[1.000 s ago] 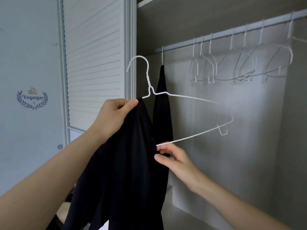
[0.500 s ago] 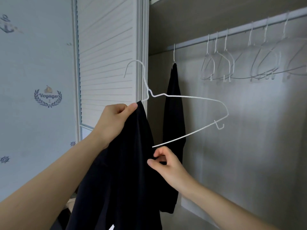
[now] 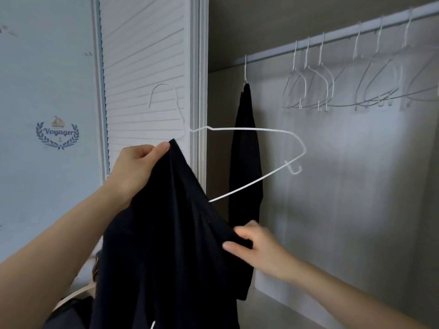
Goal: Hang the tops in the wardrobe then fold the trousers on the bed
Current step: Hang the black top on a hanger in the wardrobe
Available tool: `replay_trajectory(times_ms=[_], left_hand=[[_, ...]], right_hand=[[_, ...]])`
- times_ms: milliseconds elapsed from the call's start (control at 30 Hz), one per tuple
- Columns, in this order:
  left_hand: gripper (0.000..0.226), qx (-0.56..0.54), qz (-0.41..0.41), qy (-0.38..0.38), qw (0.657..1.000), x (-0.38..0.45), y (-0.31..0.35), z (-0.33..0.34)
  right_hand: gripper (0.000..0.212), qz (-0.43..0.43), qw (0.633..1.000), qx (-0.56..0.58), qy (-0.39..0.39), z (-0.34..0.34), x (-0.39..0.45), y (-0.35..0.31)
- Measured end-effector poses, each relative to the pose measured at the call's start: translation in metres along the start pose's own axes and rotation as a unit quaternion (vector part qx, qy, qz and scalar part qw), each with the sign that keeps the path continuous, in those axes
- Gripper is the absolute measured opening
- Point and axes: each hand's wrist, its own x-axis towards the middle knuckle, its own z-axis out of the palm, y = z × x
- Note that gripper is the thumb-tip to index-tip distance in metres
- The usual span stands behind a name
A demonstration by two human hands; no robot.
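Two bare forearms are seen, entering from about 7 and 5 o'clock. No sleeves are visible on either. The left hand [image 3: 137, 172] and right hand [image 3: 259, 250] are ungloved; short, unpainted nails are shown on the thumbs.

A single wide-angle view is taken from the person's head, directed forward and slightly upward into the open wardrobe, with its rail [image 3: 332, 41] seen from below. The left hand [image 3: 136, 173] and right hand [image 3: 259, 250] are caught close to the lens, while the slatted door [image 3: 145, 74] is seen at left.
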Motion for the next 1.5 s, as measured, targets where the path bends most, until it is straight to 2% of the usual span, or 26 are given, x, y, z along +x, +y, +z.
replay_trajectory(times_ms=[100,200,267,333,367,467,633,733,833,900,1000,1033,1100,1167,1333,1467,1500], left_hand=[[0.057,0.107,0.037,0.029,0.993,0.005,-0.012,-0.024],[0.057,0.206,0.065,-0.015,0.976,0.007,-0.023,-0.034],[0.056,0.295,0.107,-0.021,0.949,0.005,-0.029,-0.032],[0.056,0.346,0.159,-0.023,0.924,0.0,-0.031,-0.029],[0.055,0.349,0.176,-0.029,0.92,-0.003,-0.031,-0.026],[0.05,0.297,0.196,-0.06,0.933,-0.009,-0.025,-0.008],[0.05,0.213,0.182,-0.12,0.953,-0.011,-0.016,0.015],[0.05,0.197,0.143,-0.136,0.96,-0.009,-0.027,0.001],[0.051,0.176,0.09,-0.129,0.972,-0.005,-0.041,-0.013],[0.05,0.143,0.063,-0.11,0.982,-0.003,-0.048,-0.014],[0.048,0.069,0.026,-0.077,0.994,0.003,-0.052,-0.011],[0.048,0.06,0.021,-0.073,0.995,0.006,-0.053,-0.008],[0.047,0.064,0.026,-0.071,0.995,0.01,-0.053,-0.003],[0.044,0.062,0.038,-0.066,0.995,0.015,-0.053,0.005],[0.034,0.069,0.059,-0.079,0.993,0.03,-0.043,0.029],[0.014,0.143,0.062,-0.13,0.979,0.046,-0.028,0.06],[0.016,0.157,0.055,-0.154,0.974,0.048,-0.023,0.07]], right_hand=[[0.047,-0.014,0.97,-0.236,0.054,-0.032,-0.005,0.027],[0.034,0.008,0.94,-0.332,0.082,-0.065,-0.001,0.038],[0.029,0.016,0.932,-0.355,0.075,-0.08,0.004,0.038],[0.025,0.01,0.942,-0.325,0.087,-0.087,0.009,0.035],[0.023,0.001,0.956,-0.272,0.106,-0.088,0.012,0.031],[0.013,-0.017,0.988,-0.067,0.14,-0.083,0.021,0.008],[0.016,-0.032,0.982,-0.043,0.18,-0.073,0.033,-0.012],[0.023,-0.022,0.974,-0.012,0.224,-0.091,0.032,-0.006],[0.021,0.0,0.976,0.005,0.218,-0.109,0.029,0.0],[0.012,0.022,0.981,0.022,0.19,-0.117,0.026,0.001],[0.025,0.103,0.985,0.008,0.137,-0.131,0.026,0.001],[0.022,0.132,0.985,-0.006,0.107,-0.136,0.026,-0.001],[0.037,0.156,0.986,-0.017,0.054,-0.142,0.026,-0.006],[0.044,0.171,0.984,0.012,0.038,-0.148,0.021,-0.016],[0.033,0.225,0.958,0.155,0.082,-0.184,0.01,-0.045],[0.038,0.328,0.927,0.12,0.137,-0.226,0.003,-0.071],[0.038,0.354,0.916,0.108,0.154,-0.237,-0.002,-0.074]])
